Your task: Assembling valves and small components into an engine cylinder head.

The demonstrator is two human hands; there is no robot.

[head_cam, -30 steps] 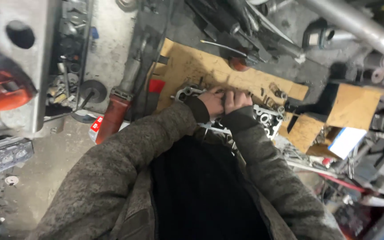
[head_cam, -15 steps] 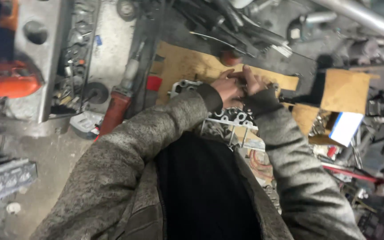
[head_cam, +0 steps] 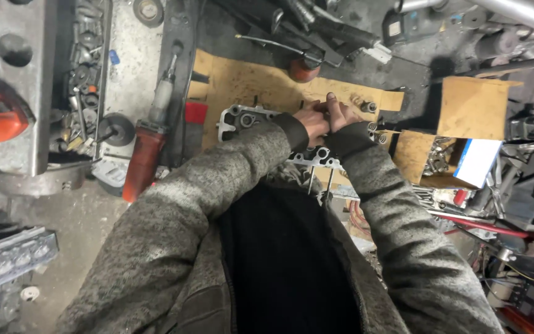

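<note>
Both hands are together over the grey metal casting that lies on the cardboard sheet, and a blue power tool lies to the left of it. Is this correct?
Not quite. In the head view the power tool is red, not blue. The rest holds: left hand and right hand meet over the grey metal casting on the cardboard sheet.

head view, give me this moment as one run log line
left hand on metal casting | right hand pressed against left, grip hidden | casting on cardboard sheet | bolts beside right hand | red-handled tool at left
</note>
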